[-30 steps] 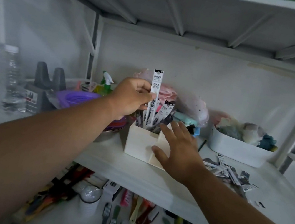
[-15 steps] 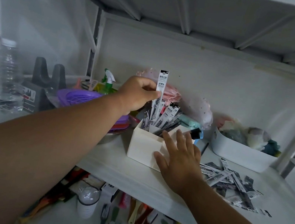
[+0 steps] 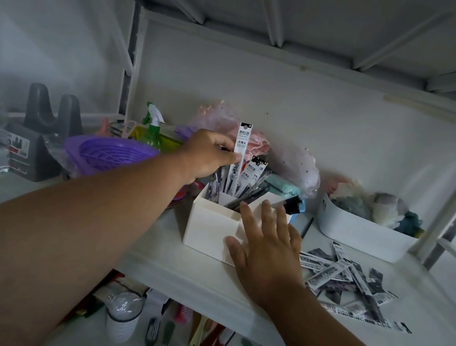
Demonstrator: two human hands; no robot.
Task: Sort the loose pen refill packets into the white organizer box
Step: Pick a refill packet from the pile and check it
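While brushes and a small jar lie on the lower shelf nearest the camera, the work sits one level up on the white shelf (image 3: 203, 277). The right hand (image 3: 266, 254) lies flat with straight, spread fingers against the front corner of the white organizer box (image 3: 208, 230), apparently steadying it. Just right of that hand, a heap of loose refill packets (image 3: 344, 280) waits on the shelf. Further back, the left hand (image 3: 208, 154) pinches one upright packet (image 3: 242, 145) near its middle, its lower end already among the packets standing in the box's rear compartment. These packets look thin, light and slightly flexible, with slick printed film, so a pinch at mid-length probably keeps one from bending or sliding; gripped at the top end it would likely flop. Behind stand a purple basket (image 3: 109, 153) and a white tub (image 3: 360, 237).
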